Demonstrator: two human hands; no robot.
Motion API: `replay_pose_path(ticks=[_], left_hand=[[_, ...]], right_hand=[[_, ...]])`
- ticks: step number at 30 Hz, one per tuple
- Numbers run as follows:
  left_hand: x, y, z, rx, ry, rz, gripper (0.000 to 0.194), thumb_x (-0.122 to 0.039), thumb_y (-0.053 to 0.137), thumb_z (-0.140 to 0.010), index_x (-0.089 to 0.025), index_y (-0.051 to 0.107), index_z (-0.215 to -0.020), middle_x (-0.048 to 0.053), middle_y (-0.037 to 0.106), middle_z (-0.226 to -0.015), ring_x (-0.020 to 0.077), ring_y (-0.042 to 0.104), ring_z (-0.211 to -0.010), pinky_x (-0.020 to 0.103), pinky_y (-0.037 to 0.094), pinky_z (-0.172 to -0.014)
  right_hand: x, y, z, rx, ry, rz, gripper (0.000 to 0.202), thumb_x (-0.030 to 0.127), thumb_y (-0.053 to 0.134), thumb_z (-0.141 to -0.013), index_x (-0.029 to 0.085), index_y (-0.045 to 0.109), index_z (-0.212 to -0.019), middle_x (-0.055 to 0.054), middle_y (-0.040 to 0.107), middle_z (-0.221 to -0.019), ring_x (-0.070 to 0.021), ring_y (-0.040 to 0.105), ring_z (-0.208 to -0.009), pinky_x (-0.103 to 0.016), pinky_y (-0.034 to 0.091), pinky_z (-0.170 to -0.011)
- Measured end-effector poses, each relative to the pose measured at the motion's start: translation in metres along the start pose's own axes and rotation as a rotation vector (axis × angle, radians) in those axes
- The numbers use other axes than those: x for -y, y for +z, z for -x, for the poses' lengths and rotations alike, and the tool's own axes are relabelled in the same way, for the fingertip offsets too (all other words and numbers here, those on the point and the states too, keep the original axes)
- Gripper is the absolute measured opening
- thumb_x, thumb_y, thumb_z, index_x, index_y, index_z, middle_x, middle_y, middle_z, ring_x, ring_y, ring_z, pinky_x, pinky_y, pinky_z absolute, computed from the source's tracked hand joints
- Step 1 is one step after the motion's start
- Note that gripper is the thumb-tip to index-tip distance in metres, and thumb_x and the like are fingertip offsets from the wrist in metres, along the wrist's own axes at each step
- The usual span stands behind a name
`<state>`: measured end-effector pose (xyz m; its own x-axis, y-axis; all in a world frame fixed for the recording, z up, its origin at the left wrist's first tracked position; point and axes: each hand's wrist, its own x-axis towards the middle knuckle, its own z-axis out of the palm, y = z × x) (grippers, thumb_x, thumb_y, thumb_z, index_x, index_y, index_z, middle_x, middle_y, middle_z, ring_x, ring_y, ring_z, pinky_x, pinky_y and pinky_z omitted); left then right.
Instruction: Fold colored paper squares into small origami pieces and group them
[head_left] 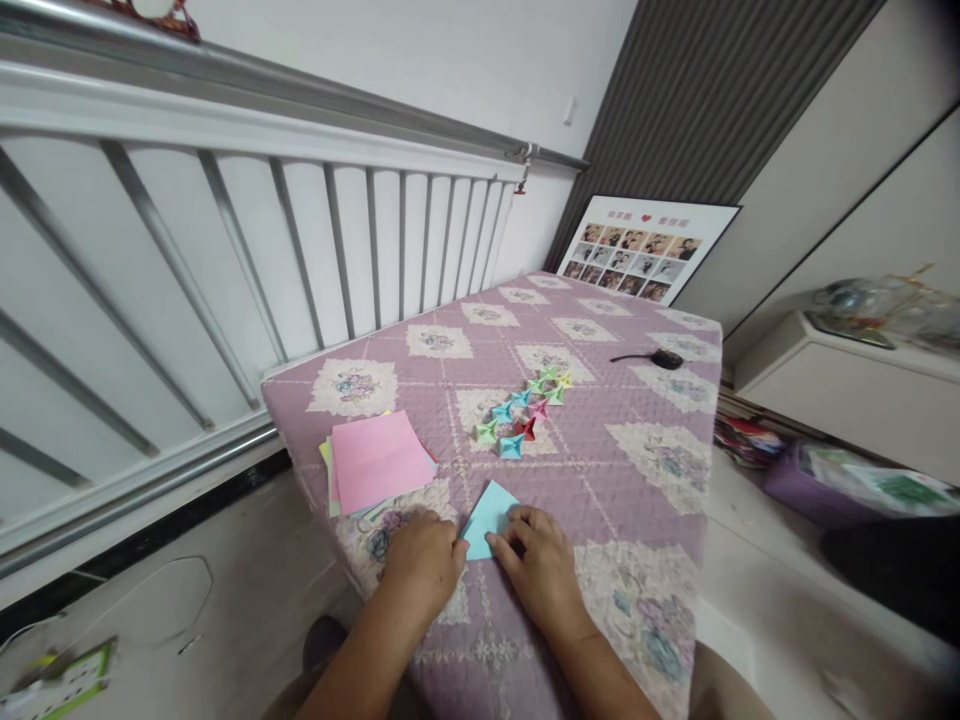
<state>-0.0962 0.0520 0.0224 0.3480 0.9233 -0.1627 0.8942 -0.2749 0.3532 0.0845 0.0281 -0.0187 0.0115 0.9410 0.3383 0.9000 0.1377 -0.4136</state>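
A light blue sheet of origami paper [487,515], folded with a pointed top, lies on the table between my hands. My left hand [426,560] is closed at its left edge, with thumb and curled fingers pressed on the paper. On the right side, my right hand [541,560] pinches the paper with bent fingers and the thumb on its lower part. Left of them rests a stack of coloured square paper with a pink sheet [381,460] on top. Beyond the hands stand several small folded paper pieces, among them a blue one [511,447] and a red one [526,429].
A purple patterned cloth [570,490] covers the table. Dark sunglasses [666,358] lie toward its far right. A white radiator [300,250] runs along the left side. A framed photo board [645,250] leans at the back, and a purple bin [799,490] stands at right.
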Motion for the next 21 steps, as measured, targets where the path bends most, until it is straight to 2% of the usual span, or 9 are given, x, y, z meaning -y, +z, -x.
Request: replay_pose_path(ticks=[15,21], left_hand=[[-0.0015,-0.0021,-0.0028,0.079,-0.047,-0.073,0.028,-0.036,0.051,-0.086,-0.016,0.069,-0.092,0.012,0.067,-0.097,0.0267,0.062,-0.093,0.036,0.046,-0.078],[0.0003,-0.0015,-0.0026,0.073,-0.015,-0.094,0.027,-0.037,0.052,-0.086,-0.017,0.069,-0.093,0.012,0.067,-0.097,0.0263,0.063,-0.092,0.035,0.046,-0.077]], right_hand=[[-0.0005,0.0021,0.0005,-0.067,-0.039,-0.004,0.022,0.036,0.063,-0.08,0.023,0.057,-0.063,-0.006,0.06,-0.09,-0.0235,0.054,-0.086,-0.039,0.045,-0.074],[0.0,0.0015,0.0006,-0.037,-0.013,0.012,0.021,0.034,0.066,-0.079,0.023,0.056,-0.063,-0.006,0.06,-0.091,-0.024,0.055,-0.087,-0.039,0.044,-0.075]])
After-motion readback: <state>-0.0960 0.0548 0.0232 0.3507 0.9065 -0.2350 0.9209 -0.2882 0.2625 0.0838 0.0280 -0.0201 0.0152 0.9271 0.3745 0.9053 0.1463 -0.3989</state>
